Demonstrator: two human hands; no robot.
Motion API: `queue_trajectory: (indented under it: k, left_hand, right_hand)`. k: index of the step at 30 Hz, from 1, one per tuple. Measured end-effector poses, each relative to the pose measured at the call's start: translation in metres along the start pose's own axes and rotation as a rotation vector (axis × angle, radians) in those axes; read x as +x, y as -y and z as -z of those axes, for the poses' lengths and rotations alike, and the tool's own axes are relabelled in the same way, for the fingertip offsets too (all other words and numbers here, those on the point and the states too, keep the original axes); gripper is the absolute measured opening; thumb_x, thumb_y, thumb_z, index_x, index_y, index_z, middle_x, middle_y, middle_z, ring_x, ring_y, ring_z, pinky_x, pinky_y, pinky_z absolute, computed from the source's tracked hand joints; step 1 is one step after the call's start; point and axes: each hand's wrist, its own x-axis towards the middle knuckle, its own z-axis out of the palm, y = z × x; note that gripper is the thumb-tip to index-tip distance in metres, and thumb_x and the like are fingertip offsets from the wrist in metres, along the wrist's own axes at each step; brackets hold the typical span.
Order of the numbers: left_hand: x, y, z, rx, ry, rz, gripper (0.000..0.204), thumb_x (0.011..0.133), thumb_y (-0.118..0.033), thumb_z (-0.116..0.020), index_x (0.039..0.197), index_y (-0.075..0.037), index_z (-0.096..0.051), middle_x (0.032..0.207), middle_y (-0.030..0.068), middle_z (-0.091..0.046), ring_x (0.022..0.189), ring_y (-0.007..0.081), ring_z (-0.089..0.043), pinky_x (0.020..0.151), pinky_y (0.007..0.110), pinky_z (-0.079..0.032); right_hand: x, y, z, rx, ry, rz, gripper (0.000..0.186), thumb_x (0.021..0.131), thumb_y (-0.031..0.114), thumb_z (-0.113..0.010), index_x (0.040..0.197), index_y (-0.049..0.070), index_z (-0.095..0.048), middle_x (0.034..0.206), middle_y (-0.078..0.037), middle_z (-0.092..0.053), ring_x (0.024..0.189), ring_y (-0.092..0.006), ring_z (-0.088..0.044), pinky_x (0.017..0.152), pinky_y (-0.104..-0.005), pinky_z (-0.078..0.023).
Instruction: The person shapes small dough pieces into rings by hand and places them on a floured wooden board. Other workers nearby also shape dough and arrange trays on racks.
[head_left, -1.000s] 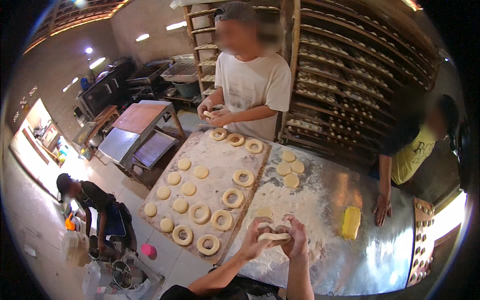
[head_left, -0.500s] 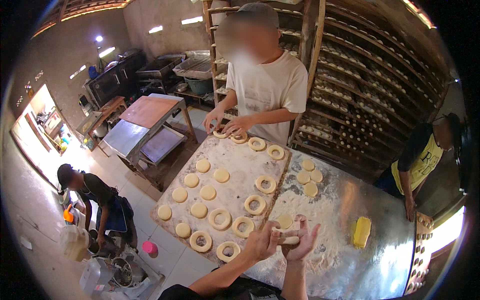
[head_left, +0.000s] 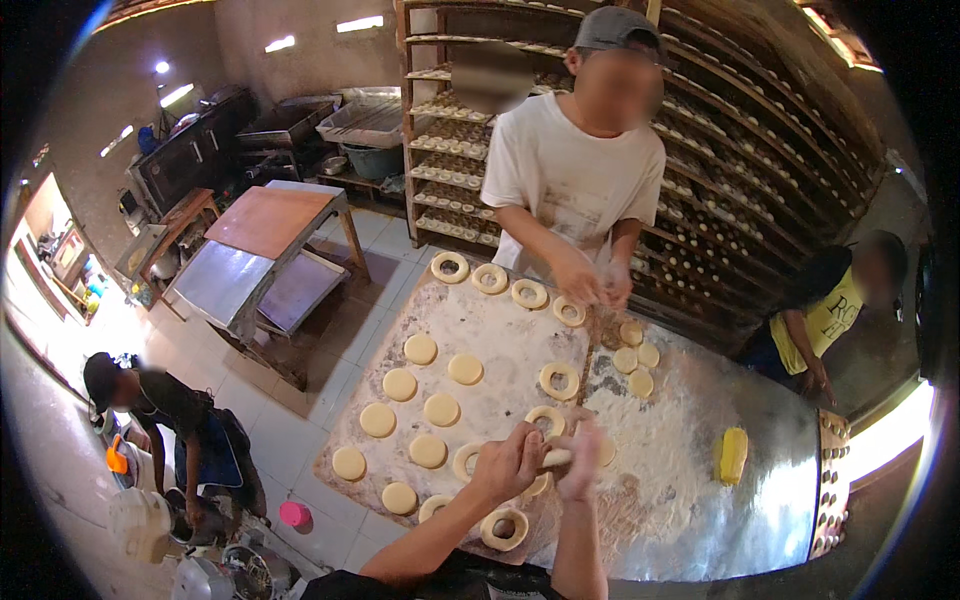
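Head view: holding dough (head_left: 558,458) over right edge of floured board (head_left: 500,330), gripped in curled fingers of left hand (head_left: 511,463); unable to make out grip of blurred right hand (head_left: 581,462); apparently shaping a ring, likely needing even stretching before laying down

Eight dough discs (head_left: 441,409) and four far-edge rings (head_left: 450,279) on one board (head_left: 500,335), one yellow block (head_left: 733,456), three co-workers (head_left: 570,165)
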Motion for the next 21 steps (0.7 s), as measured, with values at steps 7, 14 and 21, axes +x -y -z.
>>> queue_trajectory:
  k: [7, 14, 21]
  left_hand:
    - [0.018, 0.015, 0.022, 0.057, 0.112, 0.011, 0.023, 0.106, -0.028, -0.043, 0.111, -0.008, -0.051, 0.068, 0.0209, -0.063, 0.063, 0.0463, -0.064, 0.056, 0.051, -0.050]
    - [0.035, 0.025, 0.034, 0.061, 0.117, 0.051, 0.024, 0.105, -0.030, -0.045, 0.114, -0.009, -0.051, 0.069, 0.0198, -0.066, 0.063, 0.0433, -0.066, 0.056, 0.049, -0.050]
    - [0.059, 0.034, 0.039, -0.074, 0.142, 0.175, 0.026, 0.107, -0.032, -0.041, 0.109, -0.008, -0.051, 0.072, 0.0188, -0.068, 0.065, 0.0413, -0.069, 0.059, 0.048, -0.052]
  right_hand:
    - [0.015, -0.033, -0.011, -0.287, -0.323, -0.198, 0.051, 0.096, 0.044, -0.051, 0.132, 0.010, -0.042, 0.106, -0.006, -0.053, 0.085, -0.0158, -0.058, 0.072, -0.0262, -0.050]
    - [0.026, -0.041, -0.004, -0.340, -0.240, -0.057, 0.053, 0.100, 0.048, -0.046, 0.136, 0.010, -0.043, 0.107, -0.006, -0.056, 0.087, -0.0140, -0.059, 0.068, -0.0273, -0.052]
    - [0.042, -0.036, -0.003, -0.012, -0.045, -0.166, 0.066, 0.100, 0.056, -0.052, 0.146, 0.011, -0.039, 0.097, -0.001, -0.062, 0.076, -0.0109, -0.058, 0.068, -0.0247, -0.051]
